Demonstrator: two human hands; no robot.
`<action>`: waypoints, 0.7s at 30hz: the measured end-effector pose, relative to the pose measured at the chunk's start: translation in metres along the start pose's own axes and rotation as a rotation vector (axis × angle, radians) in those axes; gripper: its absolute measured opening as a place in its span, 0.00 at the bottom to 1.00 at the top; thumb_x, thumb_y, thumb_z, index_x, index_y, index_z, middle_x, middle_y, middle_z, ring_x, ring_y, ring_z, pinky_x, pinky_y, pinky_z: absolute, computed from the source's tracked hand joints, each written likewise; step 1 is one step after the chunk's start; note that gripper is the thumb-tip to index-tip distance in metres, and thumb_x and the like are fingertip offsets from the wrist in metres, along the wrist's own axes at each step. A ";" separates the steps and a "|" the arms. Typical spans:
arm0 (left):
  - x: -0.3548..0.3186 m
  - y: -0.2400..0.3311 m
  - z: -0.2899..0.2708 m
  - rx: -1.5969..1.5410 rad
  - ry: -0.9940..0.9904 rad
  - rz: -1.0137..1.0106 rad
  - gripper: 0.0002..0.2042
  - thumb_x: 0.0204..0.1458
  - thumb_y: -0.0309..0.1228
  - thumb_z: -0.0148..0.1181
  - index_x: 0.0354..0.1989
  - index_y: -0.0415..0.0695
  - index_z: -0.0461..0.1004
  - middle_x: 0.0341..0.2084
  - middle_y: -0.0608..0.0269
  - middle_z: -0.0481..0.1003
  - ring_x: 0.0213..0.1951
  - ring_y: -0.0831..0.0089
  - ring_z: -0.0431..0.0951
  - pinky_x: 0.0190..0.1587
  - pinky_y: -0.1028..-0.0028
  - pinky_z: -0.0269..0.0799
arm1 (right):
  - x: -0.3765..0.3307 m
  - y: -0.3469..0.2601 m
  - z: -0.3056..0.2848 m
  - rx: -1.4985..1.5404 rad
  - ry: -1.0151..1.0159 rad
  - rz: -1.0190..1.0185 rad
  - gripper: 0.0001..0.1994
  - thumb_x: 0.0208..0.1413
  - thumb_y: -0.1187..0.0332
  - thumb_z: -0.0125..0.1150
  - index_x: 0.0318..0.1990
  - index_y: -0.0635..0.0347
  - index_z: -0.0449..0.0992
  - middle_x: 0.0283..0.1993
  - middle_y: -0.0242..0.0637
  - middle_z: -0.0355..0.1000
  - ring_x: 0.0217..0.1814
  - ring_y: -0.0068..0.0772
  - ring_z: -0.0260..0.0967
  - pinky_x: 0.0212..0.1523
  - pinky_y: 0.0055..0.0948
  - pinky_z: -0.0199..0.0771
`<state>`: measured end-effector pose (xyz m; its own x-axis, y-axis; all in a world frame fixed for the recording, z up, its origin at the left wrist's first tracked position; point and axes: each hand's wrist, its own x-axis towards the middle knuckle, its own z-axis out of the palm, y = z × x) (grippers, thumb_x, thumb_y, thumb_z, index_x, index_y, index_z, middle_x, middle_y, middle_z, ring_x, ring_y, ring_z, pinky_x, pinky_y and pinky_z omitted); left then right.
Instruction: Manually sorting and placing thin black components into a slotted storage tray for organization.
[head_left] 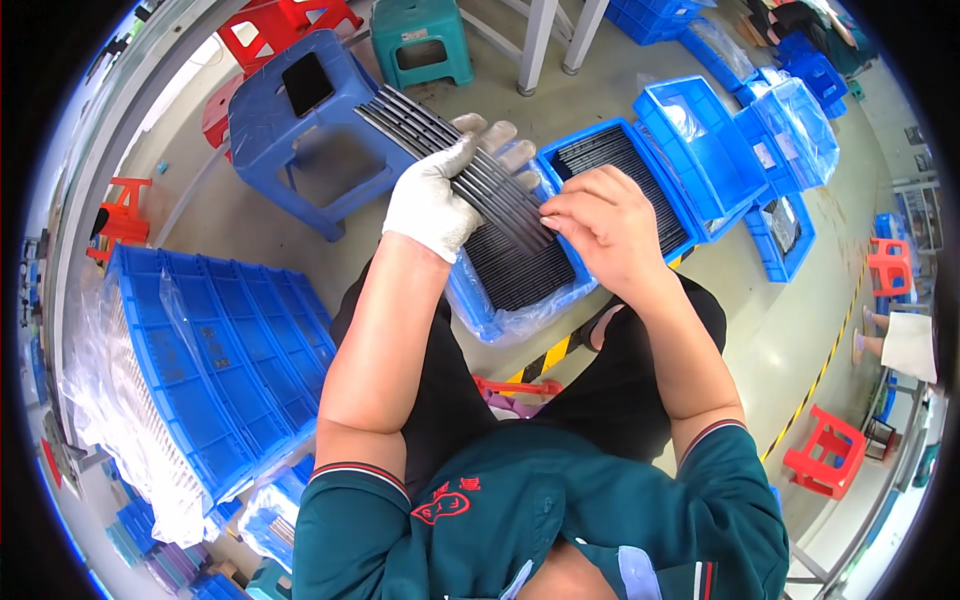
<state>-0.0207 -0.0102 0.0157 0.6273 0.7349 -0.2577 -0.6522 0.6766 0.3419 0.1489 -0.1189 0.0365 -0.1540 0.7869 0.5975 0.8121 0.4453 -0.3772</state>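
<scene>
My left hand [437,190], in a white glove, is closed around a bundle of thin black rods [497,200]. The bundle slants from upper left down to the right, its rods lying side by side. At its lower right end is my bare right hand [605,222], thumb and forefinger pinched together by the rod tips. Whether the pinch has a rod in it is too small to make out. Below the bundle, a blue bin [487,322] lined with clear plastic holds many similar black rods [520,272].
Another blue bin [690,240] of black rods stands just right, beside an upper blue crate [700,150]. A blue stool [250,110] with a dark flat object on top and a green stool [420,45] stand beyond. Stacked blue crates [215,350] rise at my left.
</scene>
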 end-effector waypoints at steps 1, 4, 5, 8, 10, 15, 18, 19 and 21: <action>0.003 0.001 -0.005 -0.001 0.001 0.003 0.09 0.61 0.27 0.41 0.46 0.44 0.68 0.47 0.45 0.71 0.51 0.44 0.72 0.48 0.44 0.72 | 0.001 0.000 -0.001 0.000 0.011 -0.003 0.06 0.41 0.70 0.68 0.28 0.56 0.78 0.31 0.32 0.73 0.36 0.36 0.70 0.37 0.32 0.68; 0.003 0.004 -0.007 -0.036 0.024 -0.019 0.09 0.62 0.28 0.41 0.45 0.46 0.68 0.47 0.47 0.71 0.50 0.46 0.73 0.47 0.44 0.72 | 0.005 -0.005 -0.008 0.034 0.073 0.059 0.07 0.40 0.73 0.69 0.29 0.57 0.78 0.31 0.34 0.72 0.35 0.37 0.70 0.37 0.32 0.68; 0.004 0.003 -0.006 -0.038 0.024 -0.020 0.09 0.62 0.28 0.41 0.45 0.46 0.68 0.47 0.47 0.71 0.50 0.46 0.73 0.47 0.44 0.72 | 0.004 -0.004 -0.008 0.033 0.071 0.060 0.07 0.40 0.73 0.69 0.29 0.57 0.78 0.31 0.34 0.72 0.35 0.37 0.70 0.37 0.32 0.68; 0.004 0.002 -0.005 0.006 0.072 0.009 0.09 0.62 0.28 0.41 0.45 0.46 0.69 0.46 0.48 0.71 0.49 0.47 0.73 0.47 0.45 0.72 | 0.002 -0.003 -0.003 0.045 0.060 0.042 0.07 0.40 0.73 0.69 0.29 0.57 0.78 0.31 0.34 0.72 0.35 0.36 0.69 0.37 0.32 0.68; 0.004 0.003 -0.006 0.003 0.052 0.012 0.09 0.62 0.28 0.41 0.45 0.45 0.68 0.47 0.48 0.71 0.49 0.47 0.73 0.47 0.44 0.72 | 0.002 -0.003 -0.001 0.037 0.011 0.024 0.07 0.41 0.72 0.69 0.29 0.57 0.78 0.32 0.33 0.72 0.35 0.36 0.69 0.36 0.31 0.67; 0.005 0.004 -0.006 0.014 0.074 0.020 0.09 0.63 0.28 0.40 0.46 0.45 0.67 0.47 0.47 0.70 0.49 0.46 0.73 0.46 0.44 0.73 | 0.004 -0.007 0.001 -0.024 0.016 -0.023 0.07 0.40 0.72 0.69 0.29 0.56 0.78 0.32 0.33 0.72 0.36 0.36 0.69 0.37 0.32 0.67; 0.005 0.003 -0.007 0.019 0.089 0.023 0.09 0.63 0.28 0.40 0.46 0.45 0.67 0.48 0.46 0.70 0.49 0.46 0.73 0.45 0.44 0.74 | 0.005 -0.010 0.002 -0.032 0.010 -0.074 0.07 0.40 0.72 0.69 0.29 0.56 0.78 0.32 0.33 0.72 0.36 0.36 0.69 0.37 0.32 0.67; 0.005 0.003 -0.007 0.019 0.095 0.020 0.09 0.63 0.28 0.40 0.46 0.44 0.67 0.48 0.46 0.70 0.49 0.46 0.73 0.45 0.44 0.74 | 0.005 -0.010 0.002 -0.019 0.010 -0.098 0.07 0.40 0.72 0.68 0.29 0.56 0.78 0.32 0.33 0.72 0.36 0.37 0.69 0.37 0.33 0.67; 0.004 0.003 -0.004 0.025 0.113 0.024 0.09 0.63 0.28 0.39 0.46 0.44 0.67 0.48 0.45 0.70 0.49 0.45 0.73 0.45 0.43 0.74 | 0.005 -0.008 0.002 -0.017 0.003 -0.074 0.07 0.40 0.72 0.68 0.29 0.57 0.78 0.32 0.33 0.72 0.36 0.37 0.69 0.37 0.33 0.67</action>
<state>-0.0220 -0.0049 0.0121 0.5586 0.7523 -0.3493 -0.6547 0.6585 0.3712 0.1408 -0.1182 0.0411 -0.2127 0.7505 0.6257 0.8078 0.4953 -0.3196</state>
